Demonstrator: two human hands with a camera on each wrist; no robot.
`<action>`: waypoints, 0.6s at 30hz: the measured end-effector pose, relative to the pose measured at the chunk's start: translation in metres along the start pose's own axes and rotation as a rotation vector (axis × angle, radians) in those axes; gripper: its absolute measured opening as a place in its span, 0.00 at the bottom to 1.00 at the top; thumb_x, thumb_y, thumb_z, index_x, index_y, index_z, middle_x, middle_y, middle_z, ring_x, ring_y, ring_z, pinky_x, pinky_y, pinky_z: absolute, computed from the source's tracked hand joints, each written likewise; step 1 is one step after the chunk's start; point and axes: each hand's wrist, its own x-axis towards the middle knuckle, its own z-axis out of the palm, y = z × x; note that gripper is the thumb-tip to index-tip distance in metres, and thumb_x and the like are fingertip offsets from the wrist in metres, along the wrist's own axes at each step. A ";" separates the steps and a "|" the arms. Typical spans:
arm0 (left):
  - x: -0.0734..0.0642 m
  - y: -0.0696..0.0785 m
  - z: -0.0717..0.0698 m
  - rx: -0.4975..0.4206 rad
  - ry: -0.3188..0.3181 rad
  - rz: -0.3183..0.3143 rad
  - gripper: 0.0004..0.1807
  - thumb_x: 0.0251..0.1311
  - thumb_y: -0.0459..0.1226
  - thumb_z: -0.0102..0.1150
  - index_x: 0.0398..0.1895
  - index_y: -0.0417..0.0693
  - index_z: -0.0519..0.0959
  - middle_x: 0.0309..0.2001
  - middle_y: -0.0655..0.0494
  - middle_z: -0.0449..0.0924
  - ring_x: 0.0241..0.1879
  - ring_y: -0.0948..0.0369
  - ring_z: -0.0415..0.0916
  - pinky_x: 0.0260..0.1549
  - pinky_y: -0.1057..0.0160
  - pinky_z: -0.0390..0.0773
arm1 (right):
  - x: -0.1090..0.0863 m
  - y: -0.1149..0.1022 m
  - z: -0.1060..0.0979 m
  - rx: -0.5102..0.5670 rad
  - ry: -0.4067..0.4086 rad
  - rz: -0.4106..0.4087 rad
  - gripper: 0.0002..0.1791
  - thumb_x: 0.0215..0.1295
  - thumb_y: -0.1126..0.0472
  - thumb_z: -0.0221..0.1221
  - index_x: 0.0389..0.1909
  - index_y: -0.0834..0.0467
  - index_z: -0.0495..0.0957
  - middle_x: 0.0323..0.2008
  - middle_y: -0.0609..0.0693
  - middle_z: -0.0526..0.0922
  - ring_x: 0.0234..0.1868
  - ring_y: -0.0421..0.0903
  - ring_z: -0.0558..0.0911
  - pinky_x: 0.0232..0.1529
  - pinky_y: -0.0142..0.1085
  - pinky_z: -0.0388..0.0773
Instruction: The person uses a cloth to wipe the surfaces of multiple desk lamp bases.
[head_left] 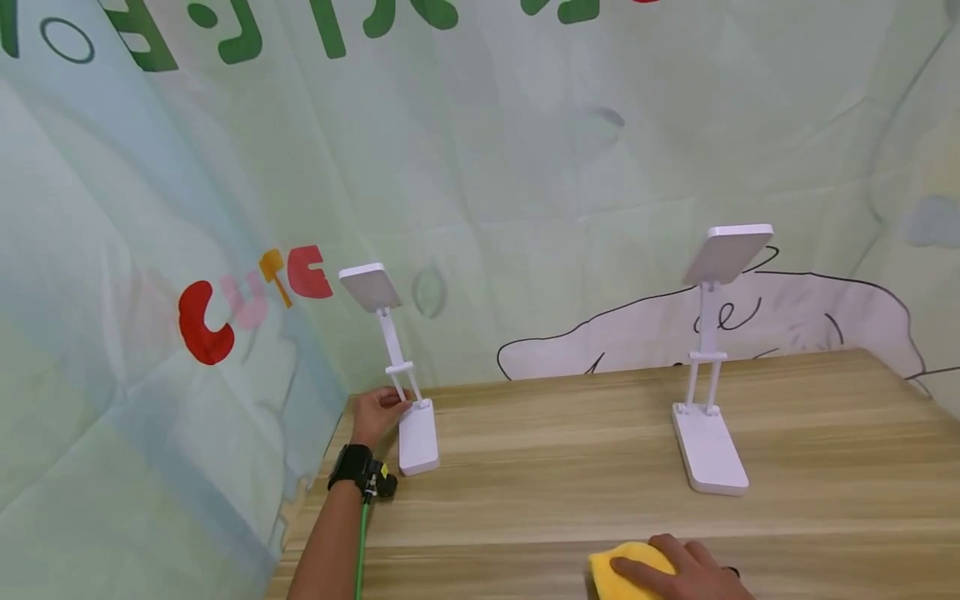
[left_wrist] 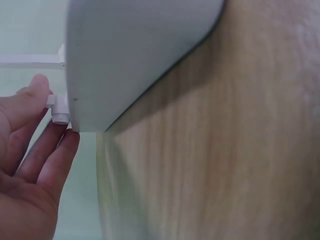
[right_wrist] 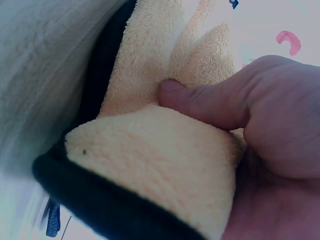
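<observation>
At the table's left back edge stands a white folding desk lamp [head_left: 417, 437], its head raised on a hinged arm. My left hand [head_left: 378, 414] pinches one thin strut of it, just above the base. The left wrist view shows the thumb and fingers of that hand [left_wrist: 30, 170] at the strut's hinge [left_wrist: 60, 110], beside the lamp base [left_wrist: 135, 60]. Low in the head view, my right hand [head_left: 693, 575] holds a bunched yellow cloth [head_left: 626, 571] on the table. Seen from the right wrist, the thumb presses into the fluffy cloth [right_wrist: 150, 150], which has a dark edge.
A second white desk lamp [head_left: 712, 454] stands unfolded at the right, back from my right hand. The wood-grain table [head_left: 555, 467] meets a printed fabric backdrop [head_left: 480, 192] behind and at the left. A green cable [head_left: 362, 542] runs along my left forearm.
</observation>
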 end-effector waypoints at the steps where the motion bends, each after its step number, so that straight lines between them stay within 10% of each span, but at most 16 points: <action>1: -0.001 0.001 0.001 0.000 0.005 -0.004 0.12 0.51 0.28 0.71 0.40 0.32 0.85 0.36 0.38 0.87 0.39 0.48 0.86 0.37 0.64 0.84 | 0.000 0.000 0.000 0.002 -0.002 0.001 0.31 0.53 0.29 0.62 0.59 0.30 0.73 0.53 0.55 0.73 0.44 0.55 0.74 0.26 0.49 0.74; 18: -0.018 0.031 0.056 -0.081 -0.149 0.133 0.09 0.52 0.27 0.70 0.37 0.31 0.85 0.34 0.40 0.87 0.35 0.51 0.87 0.33 0.67 0.83 | 0.000 0.002 -0.004 0.054 -0.026 0.015 0.32 0.51 0.31 0.65 0.59 0.31 0.73 0.53 0.55 0.73 0.45 0.57 0.74 0.28 0.55 0.76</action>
